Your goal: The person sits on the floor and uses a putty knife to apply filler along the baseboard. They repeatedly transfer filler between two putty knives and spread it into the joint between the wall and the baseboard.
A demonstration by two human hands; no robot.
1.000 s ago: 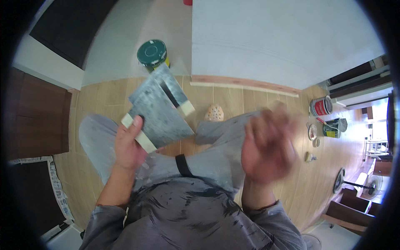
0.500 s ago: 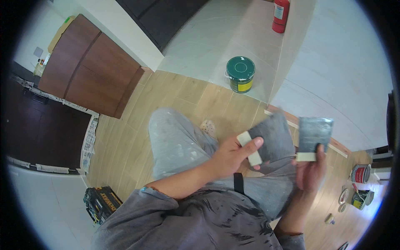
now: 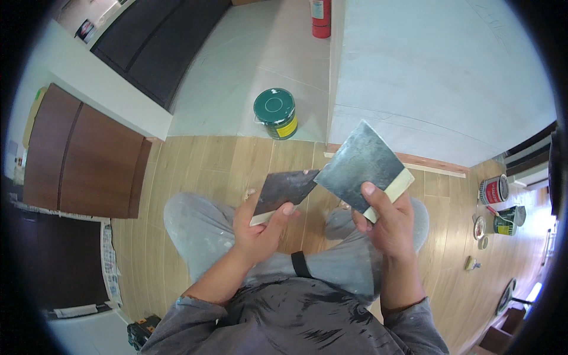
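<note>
My left hand (image 3: pixel 254 235) is closed on the pale edge grip of a putty scraper (image 3: pixel 286 190), its dark, flat blade tilted away from me. In my right hand (image 3: pixel 391 228), thumb on the face, is a second putty scraper (image 3: pixel 360 164), with a square grey metal blade and a cream-coloured grip strip. Its shiny, smeared face is turned up. The left corner of this blade meets or overlaps the tip of the other one; I cannot tell whether they touch. Both scrapers are held above my lap, over my grey, spattered trousers (image 3: pixel 195 228).
A lidded green bucket (image 3: pixel 274 112) stands ahead on the pale floor, near a red fire extinguisher (image 3: pixel 320 19). A white wall (image 3: pixel 426 77) rises at the right. More pails (image 3: pixel 494 190) and a small brush (image 3: pixel 471 263) sit at far right. A brown cabinet (image 3: pixel 97 154) stands left.
My view has turned right. The right scraper has tilted and moved left, toward the other one. My left hand has moved left with its scraper, whose blade now lies flatter.
</note>
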